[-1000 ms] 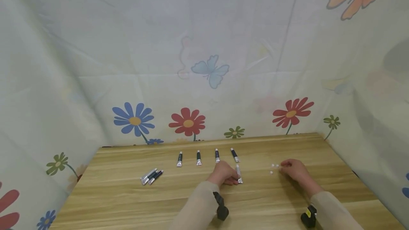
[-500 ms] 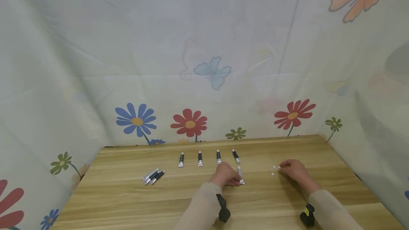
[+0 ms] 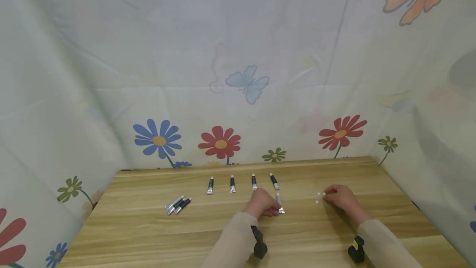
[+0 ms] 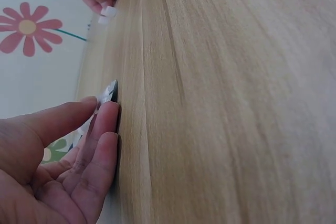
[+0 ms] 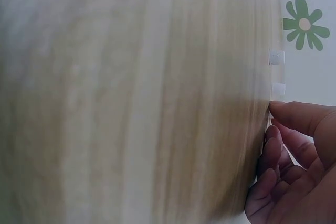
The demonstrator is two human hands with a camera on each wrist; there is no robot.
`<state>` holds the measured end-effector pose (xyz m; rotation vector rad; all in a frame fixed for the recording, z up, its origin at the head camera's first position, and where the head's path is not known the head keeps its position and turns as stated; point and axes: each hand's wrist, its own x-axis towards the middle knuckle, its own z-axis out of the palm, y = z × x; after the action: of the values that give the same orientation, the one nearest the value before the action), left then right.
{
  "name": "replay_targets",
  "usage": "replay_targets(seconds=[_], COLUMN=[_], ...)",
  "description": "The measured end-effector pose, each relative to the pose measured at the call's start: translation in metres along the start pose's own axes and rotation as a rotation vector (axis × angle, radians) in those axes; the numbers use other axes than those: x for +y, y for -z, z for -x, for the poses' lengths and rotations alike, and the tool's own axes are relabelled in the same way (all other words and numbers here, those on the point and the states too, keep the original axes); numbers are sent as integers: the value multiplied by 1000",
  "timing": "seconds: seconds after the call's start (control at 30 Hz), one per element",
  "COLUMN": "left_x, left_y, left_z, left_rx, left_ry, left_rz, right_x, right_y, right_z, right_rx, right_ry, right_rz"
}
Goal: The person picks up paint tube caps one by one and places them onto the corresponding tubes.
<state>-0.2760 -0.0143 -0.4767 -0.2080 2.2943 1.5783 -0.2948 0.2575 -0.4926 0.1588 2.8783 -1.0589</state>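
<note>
My left hand (image 3: 263, 202) pinches the crimped end of a silver paint tube (image 3: 279, 197) that lies on the wooden table. In the left wrist view the tube (image 4: 111, 91) shows between thumb and fingertips, low over the wood. To the right, three small white dice (image 3: 317, 202) lie close together. My right hand (image 3: 341, 196) has thumb and forefinger at the rightmost die, pinching it at the tabletop; the fingers mostly hide it in the right wrist view. Beyond the thumb there, another white die (image 5: 276, 56) shows tiny dark dots.
Several dark-bodied paint tubes (image 3: 232, 184) stand apart in a row along the back of the table (image 3: 208, 239). A small pile of paint tubes (image 3: 178, 205) lies at the left. A flowered cloth (image 3: 186, 94) hangs behind and at both sides.
My right hand has edged left, its fingertips coming onto the nearest white die. The left hand stays on the tube. The head view has shifted slightly.
</note>
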Motion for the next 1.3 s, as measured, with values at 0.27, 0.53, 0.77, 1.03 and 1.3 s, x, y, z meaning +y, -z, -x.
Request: replay_targets(seconds=[0.27, 0.53, 0.77, 1.03, 1.3], left_x=[-2, -10, -15, -27, -42], left_y=[2, 19, 55, 108, 158], left_z=[1, 1, 12, 37, 64], left_rx=[-21, -81, -111, -49, 121], left_ry=[-26, -149, -268, -354, -343], left_rz=[-12, -20, -147, -284, -343], right_x=[-2, 3, -7, -23, -41], right_y=[1, 9, 24, 32, 33], right_z=[2, 9, 22, 43, 67], right_rx=[5, 26, 35, 41, 20], right_ry=[3, 45, 32, 54, 96], right_rz=[-17, -89, -169, -182, -197])
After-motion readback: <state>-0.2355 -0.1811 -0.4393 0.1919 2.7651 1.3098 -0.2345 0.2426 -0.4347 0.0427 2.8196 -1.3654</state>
